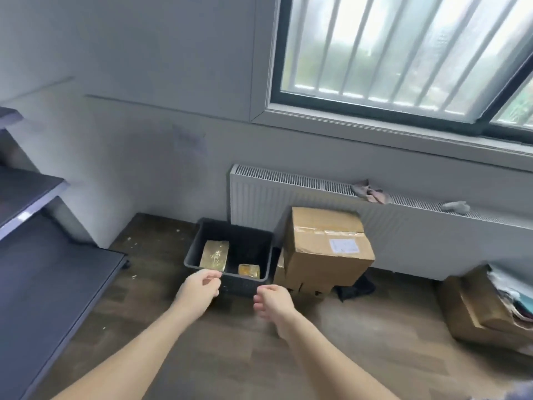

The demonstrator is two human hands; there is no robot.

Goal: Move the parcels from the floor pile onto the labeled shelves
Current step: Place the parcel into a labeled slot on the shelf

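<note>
Low over the wooden floor (346,356), both bare forearms reach forward and down toward a black bin (230,285). Left hand (199,287): fingers loosely curled, tips at the bin's near rim, whether touching it cannot be told; nothing held. Right hand (272,301): fingers loosely curled, hovering just in front of the bin's near right corner; nothing held.

Parcels: two lie inside the bin, just beyond both hands. Larger gold parcel (215,254) leans against the bin's left wall, flat, shiny, crinkled wrap. Smaller gold parcel (249,270) sits at the near wall, between the two hands in line of sight, same glossy wrap. Neither is touched.

Cardboard box (326,249) stands just right of the bin, taped along the top, white label on its side; it rests tilted on a lower carton. Right hand is near its lower left corner, apart from it.

Dark shelves (43,272) run along the left edge, well apart from the hands. White radiator (288,194) behind the bin and box, under a barred window (403,53). Another open carton (476,310) at far right, stuffed with papers.
</note>
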